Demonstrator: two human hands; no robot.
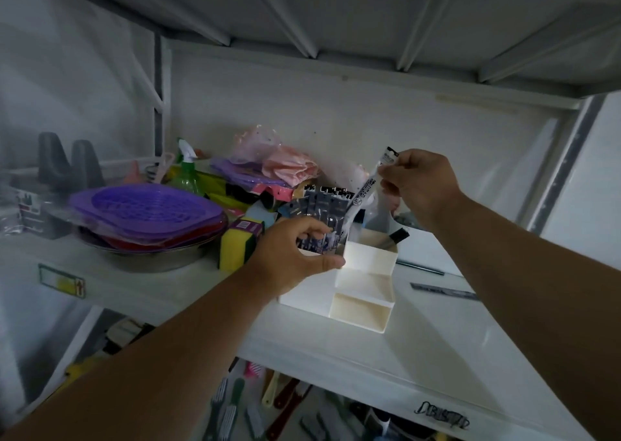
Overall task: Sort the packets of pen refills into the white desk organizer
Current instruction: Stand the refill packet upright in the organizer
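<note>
A white stepped desk organizer (pixel 366 259) stands on a white shelf. Several dark packets of pen refills (pixel 324 205) stand upright in its tall back-left compartment. My left hand (pixel 295 256) grips the organizer's left side, fingers curled over the rim in front of those packets. My right hand (pixel 420 185) pinches one long white refill packet (pixel 369 185) by its upper end and holds it slanted above the organizer, its lower end reaching down toward the back compartments. A dark marker-like item (pixel 398 235) leans in the back-right compartment.
Left of the organizer are a yellow sponge (pixel 235 249), stacked purple baskets (pixel 148 212) in a metal bowl, a green spray bottle (pixel 186 172) and pink bags (pixel 282 165). A metal ruler (pixel 443 291) lies at the right. Brushes and combs fill the shelf below.
</note>
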